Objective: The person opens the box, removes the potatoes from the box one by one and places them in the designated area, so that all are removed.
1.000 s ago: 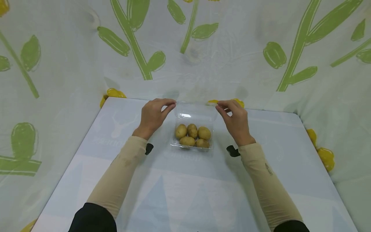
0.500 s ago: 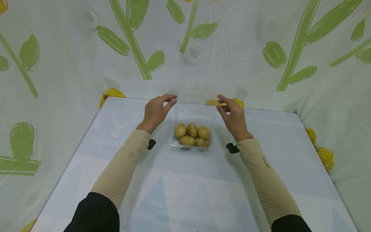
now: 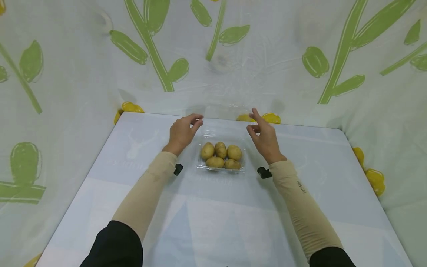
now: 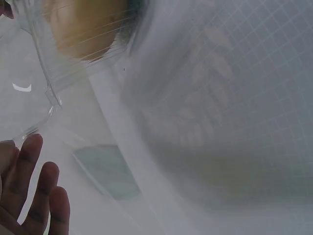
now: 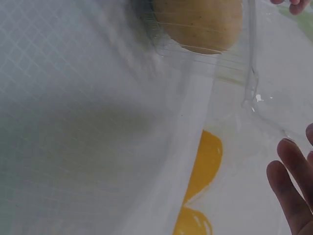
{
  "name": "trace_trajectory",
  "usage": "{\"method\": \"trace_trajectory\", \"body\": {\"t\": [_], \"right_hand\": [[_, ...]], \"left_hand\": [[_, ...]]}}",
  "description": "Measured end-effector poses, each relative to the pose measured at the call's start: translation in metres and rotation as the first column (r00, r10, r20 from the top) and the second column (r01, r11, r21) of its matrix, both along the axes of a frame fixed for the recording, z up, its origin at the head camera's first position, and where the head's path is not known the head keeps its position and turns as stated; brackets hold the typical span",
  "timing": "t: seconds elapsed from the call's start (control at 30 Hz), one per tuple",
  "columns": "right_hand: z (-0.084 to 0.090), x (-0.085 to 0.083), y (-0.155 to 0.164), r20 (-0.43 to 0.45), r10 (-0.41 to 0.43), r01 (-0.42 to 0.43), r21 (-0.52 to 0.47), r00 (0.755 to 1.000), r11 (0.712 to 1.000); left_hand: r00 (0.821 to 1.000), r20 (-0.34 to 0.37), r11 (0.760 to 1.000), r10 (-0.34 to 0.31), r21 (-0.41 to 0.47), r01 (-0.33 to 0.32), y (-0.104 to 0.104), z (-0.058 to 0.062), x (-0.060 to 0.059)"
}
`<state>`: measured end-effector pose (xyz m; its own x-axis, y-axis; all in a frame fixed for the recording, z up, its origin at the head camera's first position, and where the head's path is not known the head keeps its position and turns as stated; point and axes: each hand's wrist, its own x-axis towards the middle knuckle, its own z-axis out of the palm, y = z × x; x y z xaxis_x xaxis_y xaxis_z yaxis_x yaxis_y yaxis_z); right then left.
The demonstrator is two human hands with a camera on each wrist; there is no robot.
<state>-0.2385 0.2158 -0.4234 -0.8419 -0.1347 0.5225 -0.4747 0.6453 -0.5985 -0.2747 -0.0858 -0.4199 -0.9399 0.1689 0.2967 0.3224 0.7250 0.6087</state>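
Note:
A clear plastic clamshell box (image 3: 221, 167) sits on the table's far middle and holds several small potatoes (image 3: 220, 155). Its transparent lid (image 3: 227, 113) stands open behind them, leaning toward the backdrop. My left hand (image 3: 182, 131) hovers just left of the lid, its fingers loosely bent and holding nothing. On the other side my right hand (image 3: 261, 132) is raised with fingers spread, apart from the lid. In the left wrist view the fingers (image 4: 29, 196) lie below the plastic edge (image 4: 49, 103), with a potato (image 4: 83, 29) above. The right wrist view shows fingertips (image 5: 293, 191) clear of the plastic and a potato (image 5: 200, 22).
The pale blue-white table (image 3: 213, 222) runs toward me from the box. A white cloth backdrop (image 3: 83, 74) printed with green stems and leaves closes in the back and both sides. Yellow prints (image 3: 373, 178) show along the table's right edge.
Both hands pinched the lid's upper corners a second ago. They have since let go and drawn back a little, and the lid has swung further back and stands open.

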Motion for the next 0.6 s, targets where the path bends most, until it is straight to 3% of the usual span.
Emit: {"method": "trace_trajectory", "body": {"t": [0.3,0.6], "right_hand": [[-0.008,0.005,-0.005,0.117,-0.016,0.015,0.012,0.993,1.0],[-0.013,0.006,-0.007,0.225,-0.031,0.039,-0.031,0.974,0.999]], "left_hand": [[0.996,0.087,1.0,0.011,0.008,-0.012,0.001,-0.01,0.003],[0.992,0.125,1.0,0.028,0.008,-0.029,0.005,-0.013,0.003]]}}
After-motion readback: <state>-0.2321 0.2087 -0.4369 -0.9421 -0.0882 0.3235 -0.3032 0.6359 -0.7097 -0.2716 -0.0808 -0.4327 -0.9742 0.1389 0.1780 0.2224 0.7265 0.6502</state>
